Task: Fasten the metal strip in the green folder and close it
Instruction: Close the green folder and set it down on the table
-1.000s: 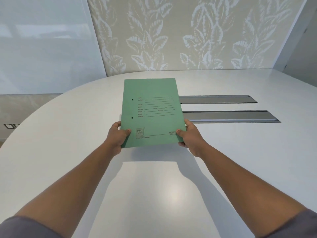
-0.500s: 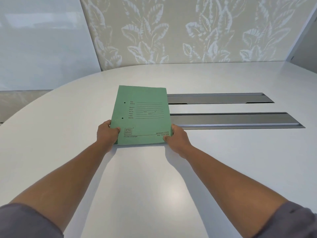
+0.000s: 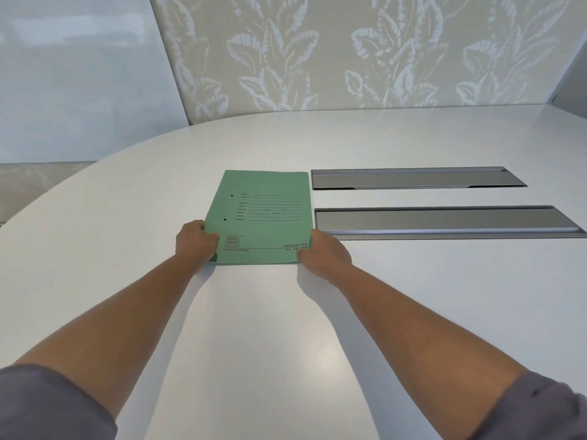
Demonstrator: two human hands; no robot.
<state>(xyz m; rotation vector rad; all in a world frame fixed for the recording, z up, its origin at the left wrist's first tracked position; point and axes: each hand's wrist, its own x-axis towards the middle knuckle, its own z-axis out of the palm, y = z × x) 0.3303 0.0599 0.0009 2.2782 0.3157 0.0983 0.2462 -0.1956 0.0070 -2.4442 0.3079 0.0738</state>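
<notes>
A broad white tabletop [image 3: 413, 312] with a rounded far edge fills most of the view, and behind that edge stands a wall panel [image 3: 349, 52] printed with pale leaves. Two long grey metal trays [image 3: 444, 222] are sunk into the tabletop toward its right edge, one behind the other, running parallel to the far edge. The green folder [image 3: 263, 217] lies closed and flat on the tabletop near the middle, its right side just beside the left ends of the trays and its printed cover facing up; two small punched holes show near its left side. The metal strip is not visible with the cover shut. The left hand [image 3: 195, 241] grips the folder's near left corner, thumb on top of the cover and fingers curled under the edge. The right hand [image 3: 325, 254] pinches the near right corner the same way, thumb tip on the cover. Both bare forearms reach forward from grey sleeves [image 3: 47, 404] at the near edge.
</notes>
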